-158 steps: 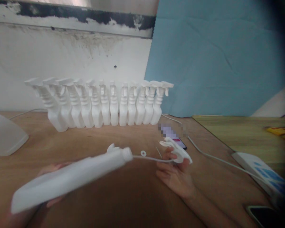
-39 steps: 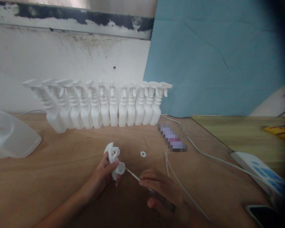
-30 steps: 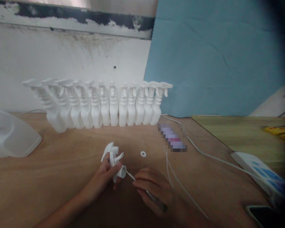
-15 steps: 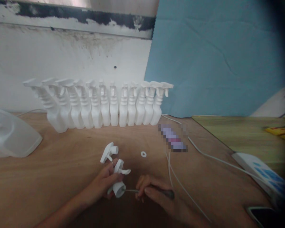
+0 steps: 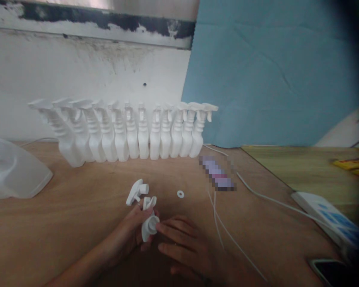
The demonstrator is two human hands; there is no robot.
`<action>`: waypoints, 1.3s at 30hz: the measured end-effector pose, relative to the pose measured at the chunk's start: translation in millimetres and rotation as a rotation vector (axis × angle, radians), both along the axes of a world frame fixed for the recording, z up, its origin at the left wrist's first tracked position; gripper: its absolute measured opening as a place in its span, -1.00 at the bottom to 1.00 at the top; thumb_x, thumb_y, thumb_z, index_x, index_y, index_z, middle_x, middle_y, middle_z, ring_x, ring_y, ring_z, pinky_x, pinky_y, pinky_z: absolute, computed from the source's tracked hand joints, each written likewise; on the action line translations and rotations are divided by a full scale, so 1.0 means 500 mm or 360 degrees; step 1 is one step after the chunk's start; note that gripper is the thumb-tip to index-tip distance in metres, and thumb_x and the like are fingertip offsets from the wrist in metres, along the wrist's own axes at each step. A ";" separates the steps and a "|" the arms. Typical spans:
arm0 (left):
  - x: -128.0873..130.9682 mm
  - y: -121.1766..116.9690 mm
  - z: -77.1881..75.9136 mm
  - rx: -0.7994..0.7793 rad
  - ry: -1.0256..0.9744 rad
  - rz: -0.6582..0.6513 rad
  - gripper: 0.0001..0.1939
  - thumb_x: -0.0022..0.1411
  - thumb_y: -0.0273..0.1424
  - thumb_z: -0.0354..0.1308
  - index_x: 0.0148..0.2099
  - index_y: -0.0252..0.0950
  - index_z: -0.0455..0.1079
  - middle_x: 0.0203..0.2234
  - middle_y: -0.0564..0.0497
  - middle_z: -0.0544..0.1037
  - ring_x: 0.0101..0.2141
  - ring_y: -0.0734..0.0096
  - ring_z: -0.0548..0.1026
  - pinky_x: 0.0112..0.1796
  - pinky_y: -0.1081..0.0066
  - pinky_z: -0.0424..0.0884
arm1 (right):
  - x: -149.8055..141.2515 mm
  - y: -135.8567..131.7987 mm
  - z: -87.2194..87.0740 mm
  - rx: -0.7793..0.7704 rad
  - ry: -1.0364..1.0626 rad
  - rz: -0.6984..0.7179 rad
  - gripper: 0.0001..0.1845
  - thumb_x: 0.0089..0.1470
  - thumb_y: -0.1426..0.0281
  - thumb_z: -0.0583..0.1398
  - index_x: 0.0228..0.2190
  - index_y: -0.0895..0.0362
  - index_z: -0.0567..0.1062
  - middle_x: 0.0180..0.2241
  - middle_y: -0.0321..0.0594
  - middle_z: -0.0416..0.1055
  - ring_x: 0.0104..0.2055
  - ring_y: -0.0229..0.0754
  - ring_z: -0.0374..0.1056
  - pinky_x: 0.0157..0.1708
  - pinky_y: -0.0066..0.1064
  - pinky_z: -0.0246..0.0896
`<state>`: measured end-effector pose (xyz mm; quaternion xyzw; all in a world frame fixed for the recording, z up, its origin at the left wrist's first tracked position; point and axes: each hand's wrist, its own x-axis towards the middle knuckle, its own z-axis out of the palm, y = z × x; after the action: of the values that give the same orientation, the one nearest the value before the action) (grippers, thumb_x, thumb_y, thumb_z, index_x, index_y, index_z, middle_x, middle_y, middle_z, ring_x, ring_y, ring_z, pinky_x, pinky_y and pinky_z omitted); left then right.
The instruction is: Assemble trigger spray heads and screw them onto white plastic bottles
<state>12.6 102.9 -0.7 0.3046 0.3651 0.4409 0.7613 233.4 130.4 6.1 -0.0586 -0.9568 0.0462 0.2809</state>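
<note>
My left hand [image 5: 134, 225] is closed around a white trigger spray head [image 5: 151, 225], its round collar turned toward my right hand. My right hand [image 5: 182, 243] reaches in from the right with fingers stretched out, and a fingertip meets or nearly meets the collar's rim. Its palm and thumb side lie in shadow, so whether a tool rests there is hidden. Just beyond my left hand, a second white spray head [image 5: 135, 192] lies on the wooden table [image 5: 86, 211]. A small white ring washer [image 5: 180, 194] lies flat to the right.
Several white spray bottles [image 5: 143, 145] stand in a row along the wall. A large translucent container [image 5: 18, 171] lies at left. To the right are a pixelated purple item [image 5: 217, 173], thin white tubes [image 5: 217, 223], a cable [image 5: 257, 194], a white-and-blue box [image 5: 329, 215] and a dark device [image 5: 332, 273].
The thin rod of the dark-handled tool has left the collar and no longer shows. My right hand's fingers have straightened toward the spray head, which my left hand has turned.
</note>
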 end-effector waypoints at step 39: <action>-0.139 0.066 -0.010 0.1888 0.2301 0.0965 -0.77 0.26 -0.43 0.12 -0.02 -0.19 0.38 -0.08 -0.05 0.43 -0.01 0.25 0.39 0.04 0.20 0.35 | 0.056 0.038 -0.011 -0.0802 0.0785 -0.0939 -0.72 0.26 0.43 0.09 -0.33 0.04 0.61 -0.21 -0.20 0.59 -0.15 -0.12 0.51 -0.08 -0.30 0.36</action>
<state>-57.0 135.7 -5.5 0.7273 0.5250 0.4368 -0.0673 261.3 149.4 0.6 -0.3824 -0.7626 0.2081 0.4785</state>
